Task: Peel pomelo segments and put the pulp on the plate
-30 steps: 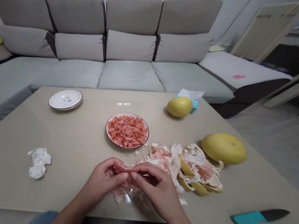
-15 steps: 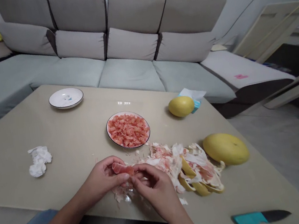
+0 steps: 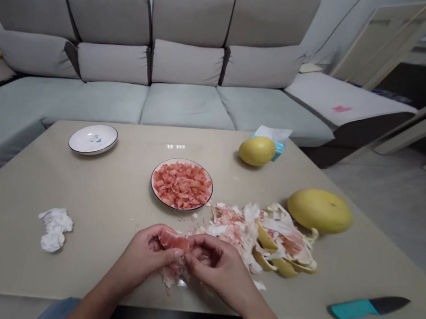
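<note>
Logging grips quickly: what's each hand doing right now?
Left hand: closed, holding a pomelo segment.
Right hand: closed, pinching the same segment.

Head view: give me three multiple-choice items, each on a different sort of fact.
1. Where is the teal-handled knife? A) right of the peel heap B) on a plate C) by the tissue
2. How many plates are on the table? A) one B) two C) four
3. What are the left hand and right hand doing? A) holding pink pulp B) lying apart C) gripping the knife

1: A, it lies to the heap's right.
2: B, a white plate and a pulp-filled one.
3: A, both close on one piece.
</note>
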`<state>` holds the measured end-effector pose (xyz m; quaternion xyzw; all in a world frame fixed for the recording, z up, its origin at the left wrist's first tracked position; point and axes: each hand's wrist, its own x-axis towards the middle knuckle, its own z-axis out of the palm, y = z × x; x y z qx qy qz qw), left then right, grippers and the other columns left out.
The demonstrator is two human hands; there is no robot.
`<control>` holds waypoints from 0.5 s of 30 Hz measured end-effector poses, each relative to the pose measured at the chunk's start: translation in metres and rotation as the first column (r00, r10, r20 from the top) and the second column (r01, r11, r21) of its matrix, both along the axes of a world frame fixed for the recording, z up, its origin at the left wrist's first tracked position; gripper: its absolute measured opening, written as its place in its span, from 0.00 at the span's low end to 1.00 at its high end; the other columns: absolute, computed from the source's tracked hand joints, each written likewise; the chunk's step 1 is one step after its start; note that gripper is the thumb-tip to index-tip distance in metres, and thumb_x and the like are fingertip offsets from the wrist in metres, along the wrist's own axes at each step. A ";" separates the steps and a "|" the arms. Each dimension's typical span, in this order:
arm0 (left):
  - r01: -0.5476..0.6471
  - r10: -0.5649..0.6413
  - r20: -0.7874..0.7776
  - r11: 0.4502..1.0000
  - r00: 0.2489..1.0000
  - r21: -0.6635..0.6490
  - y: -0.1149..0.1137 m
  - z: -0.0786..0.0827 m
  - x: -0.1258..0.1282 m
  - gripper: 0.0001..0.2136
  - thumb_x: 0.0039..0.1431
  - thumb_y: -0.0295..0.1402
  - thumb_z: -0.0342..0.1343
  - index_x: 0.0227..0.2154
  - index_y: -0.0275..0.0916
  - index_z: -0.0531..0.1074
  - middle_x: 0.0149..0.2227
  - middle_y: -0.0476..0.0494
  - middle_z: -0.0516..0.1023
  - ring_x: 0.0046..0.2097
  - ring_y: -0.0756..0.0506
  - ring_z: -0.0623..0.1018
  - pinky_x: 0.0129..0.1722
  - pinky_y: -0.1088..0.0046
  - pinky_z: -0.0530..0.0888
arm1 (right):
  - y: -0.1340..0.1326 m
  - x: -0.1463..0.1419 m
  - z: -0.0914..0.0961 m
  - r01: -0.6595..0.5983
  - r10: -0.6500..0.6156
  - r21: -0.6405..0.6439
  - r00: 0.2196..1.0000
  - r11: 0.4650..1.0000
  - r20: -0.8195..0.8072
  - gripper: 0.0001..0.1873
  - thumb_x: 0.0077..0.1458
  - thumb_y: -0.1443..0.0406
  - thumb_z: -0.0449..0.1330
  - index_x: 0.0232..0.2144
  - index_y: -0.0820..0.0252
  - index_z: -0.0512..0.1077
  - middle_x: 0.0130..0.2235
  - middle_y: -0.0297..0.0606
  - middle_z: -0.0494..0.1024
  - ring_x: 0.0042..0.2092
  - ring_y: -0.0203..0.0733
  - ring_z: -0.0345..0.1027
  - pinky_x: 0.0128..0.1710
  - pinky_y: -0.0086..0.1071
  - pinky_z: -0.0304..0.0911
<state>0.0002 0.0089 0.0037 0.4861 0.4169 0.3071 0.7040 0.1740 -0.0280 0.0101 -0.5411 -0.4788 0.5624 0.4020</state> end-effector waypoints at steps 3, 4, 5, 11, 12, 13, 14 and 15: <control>-0.011 0.012 -0.033 1.000 0.999 0.025 -0.001 -0.003 0.001 0.09 0.47 0.31 0.65 0.30 0.38 0.71 0.27 0.50 0.74 0.32 0.49 0.73 0.31 0.76 0.68 | -0.001 -0.002 -0.002 0.005 -0.008 0.032 0.997 0.999 0.076 0.10 0.44 0.61 0.64 0.30 0.60 0.72 0.24 0.33 0.74 0.24 0.35 0.67 0.23 0.26 0.62; -0.012 0.013 -0.042 0.999 0.999 0.034 -0.002 -0.003 0.001 0.09 0.47 0.30 0.65 0.31 0.37 0.71 0.27 0.51 0.74 0.32 0.49 0.73 0.31 0.76 0.68 | -0.001 -0.003 -0.002 0.017 -0.021 0.044 0.994 0.999 0.105 0.10 0.44 0.62 0.64 0.30 0.60 0.72 0.24 0.33 0.74 0.24 0.35 0.67 0.23 0.26 0.62; -0.011 0.013 -0.049 0.999 0.999 0.044 -0.002 -0.004 0.002 0.08 0.47 0.29 0.64 0.31 0.37 0.72 0.27 0.51 0.73 0.32 0.49 0.73 0.31 0.76 0.68 | -0.001 -0.004 -0.003 0.029 -0.036 0.057 0.991 0.998 0.133 0.09 0.43 0.63 0.63 0.30 0.60 0.72 0.24 0.32 0.73 0.24 0.35 0.66 0.23 0.26 0.62; 0.032 -0.030 -0.042 0.999 0.999 0.042 -0.003 -0.004 0.002 0.08 0.49 0.29 0.64 0.31 0.36 0.72 0.28 0.52 0.72 0.32 0.50 0.72 0.32 0.76 0.68 | -0.001 -0.007 -0.007 0.013 -0.024 0.057 0.982 0.998 0.188 0.06 0.42 0.65 0.60 0.27 0.59 0.71 0.22 0.31 0.72 0.23 0.35 0.64 0.23 0.26 0.59; 0.042 -0.041 -0.029 0.999 0.999 0.029 -0.003 -0.003 0.002 0.08 0.49 0.29 0.64 0.31 0.36 0.71 0.28 0.52 0.72 0.32 0.50 0.72 0.32 0.76 0.69 | 0.000 -0.007 -0.006 0.010 -0.017 0.043 0.984 0.999 0.177 0.06 0.42 0.65 0.60 0.27 0.60 0.70 0.22 0.31 0.72 0.23 0.34 0.64 0.23 0.26 0.58; 0.056 -0.056 -0.015 0.998 0.998 0.012 -0.003 -0.003 0.001 0.09 0.49 0.30 0.65 0.31 0.36 0.71 0.27 0.52 0.72 0.31 0.50 0.73 0.32 0.75 0.69 | 0.000 -0.007 -0.005 0.006 -0.010 0.028 0.986 1.000 0.164 0.06 0.41 0.65 0.60 0.27 0.60 0.70 0.22 0.31 0.72 0.23 0.34 0.63 0.23 0.26 0.58; 0.071 -0.071 -0.001 0.997 0.998 -0.005 -0.003 -0.004 0.001 0.09 0.50 0.31 0.65 0.31 0.36 0.71 0.27 0.52 0.73 0.31 0.50 0.73 0.32 0.75 0.70 | 0.000 -0.006 -0.004 0.000 -0.002 0.013 0.989 1.000 0.149 0.06 0.41 0.65 0.60 0.27 0.60 0.70 0.22 0.30 0.72 0.23 0.34 0.63 0.22 0.26 0.57; 0.086 -0.085 0.009 0.996 0.996 -0.020 -0.002 -0.004 0.000 0.09 0.50 0.32 0.65 0.32 0.36 0.71 0.27 0.51 0.73 0.30 0.50 0.73 0.32 0.74 0.70 | 0.000 -0.006 -0.003 -0.008 0.008 0.001 0.991 1.000 0.133 0.06 0.41 0.65 0.59 0.26 0.60 0.70 0.21 0.30 0.71 0.23 0.33 0.62 0.22 0.25 0.56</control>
